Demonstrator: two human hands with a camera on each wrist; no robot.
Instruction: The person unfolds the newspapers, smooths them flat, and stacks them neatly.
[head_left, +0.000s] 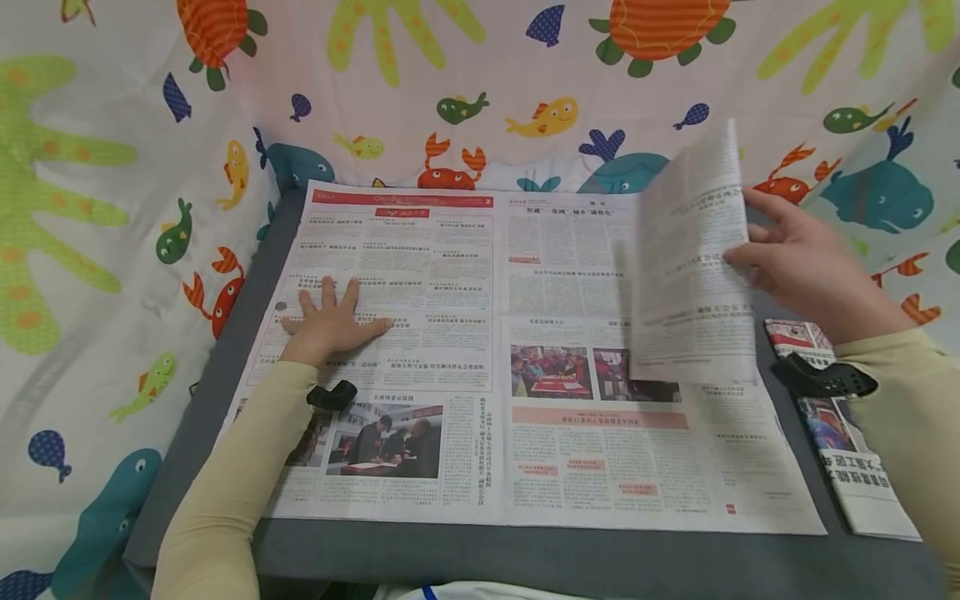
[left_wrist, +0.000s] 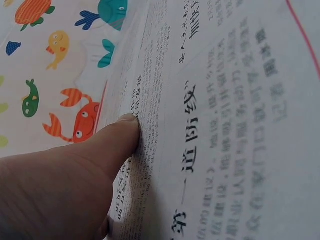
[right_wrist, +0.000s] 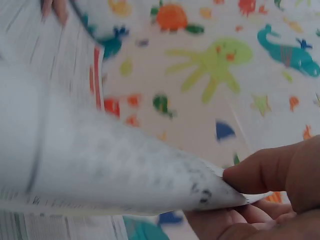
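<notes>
An open newspaper (head_left: 420,350) lies spread across the grey table, with printed columns and photos on both halves. My left hand (head_left: 330,323) rests on its left page, fingers spread; in the left wrist view the thumb (left_wrist: 120,137) touches the print. On the right side, my right hand (head_left: 795,258) pinches the edge of a newspaper page (head_left: 693,275) between thumb and fingers. That page stands raised and folded over toward the middle, covering part of the right half. In the right wrist view the pinched corner (right_wrist: 220,187) tapers between thumb and fingers.
A folded newspaper (head_left: 862,475) lies at the table's right, partly beneath the right forearm. The grey table (head_left: 375,554) shows along the front edge. A curtain (head_left: 510,50) printed with sea animals hangs behind and at both sides. Each wrist wears a black band.
</notes>
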